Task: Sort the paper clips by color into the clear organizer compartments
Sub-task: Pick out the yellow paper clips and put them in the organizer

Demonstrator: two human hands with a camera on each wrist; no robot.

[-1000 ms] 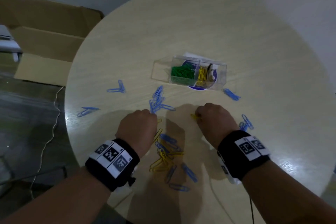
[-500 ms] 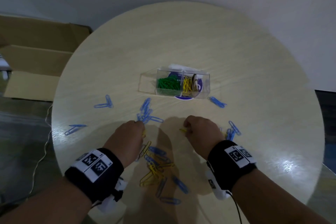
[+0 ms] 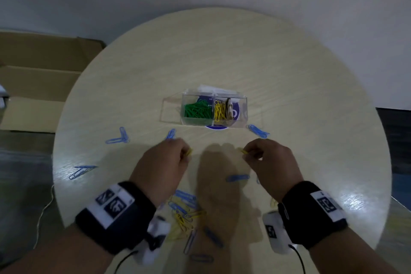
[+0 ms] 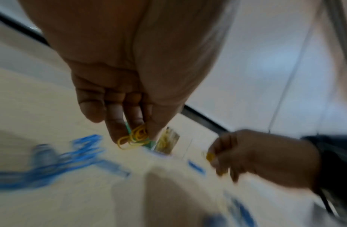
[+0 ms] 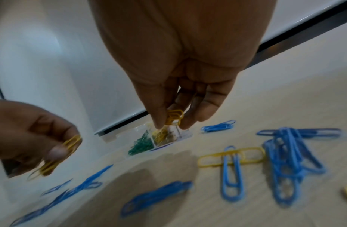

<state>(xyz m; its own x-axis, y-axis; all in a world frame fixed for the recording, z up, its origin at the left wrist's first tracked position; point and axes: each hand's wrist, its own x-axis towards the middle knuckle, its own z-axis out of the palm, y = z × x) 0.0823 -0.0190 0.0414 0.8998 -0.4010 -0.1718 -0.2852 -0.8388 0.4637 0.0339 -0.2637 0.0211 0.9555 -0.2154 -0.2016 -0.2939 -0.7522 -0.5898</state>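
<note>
Left hand (image 3: 164,162) fingers pinching yellow clips (image 4: 134,137), right hand (image 3: 270,162) fingers pinching yellow clips too, organizer (image 3: 213,108) beyond

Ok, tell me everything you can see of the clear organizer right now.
The clear organizer is a low box of what looks like transparent plastic, sitting flat near the middle of the round table, beyond both hands. Dividers split it into compartments: green clips fill one, yellow clips the next on its right, and the leftmost looks empty. A purple-and-white disc shows beneath it. Neither hand touches it.
</note>
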